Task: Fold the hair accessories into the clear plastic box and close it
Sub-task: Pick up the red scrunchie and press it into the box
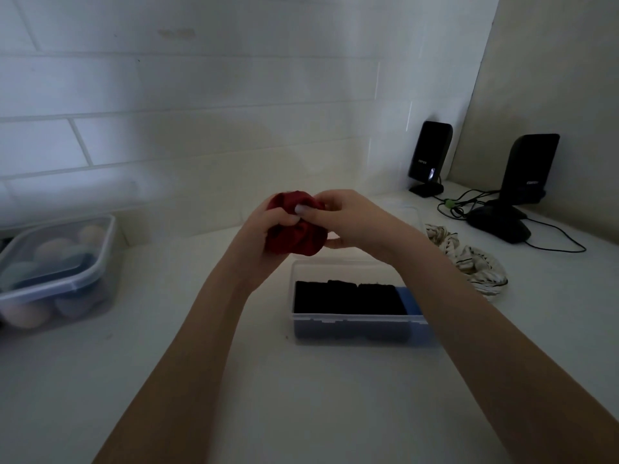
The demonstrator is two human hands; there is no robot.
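Scrunchie: a red scrunchie (pixel 294 232) is being held bunched above the far edge of the clear box (pixel 358 321); its long axis cannot be told.
Grip: the left hand (pixel 264 229) and the right hand (pixel 345 217) are both curling round the red scrunchie.
Box: lying lengthwise left to right on the tabletop (pixel 234 380), lid off, holding black folded items (pixel 348 298) and something blue (pixel 410 301).
Around: a striped scrunchie (pixel 469 259) is lying to the right; speakers (pixel 532 169) and a mouse (pixel 499 226) are sitting behind.
Hard to see: a lidded container (pixel 57 272) at left is cut off, its contents blurred.
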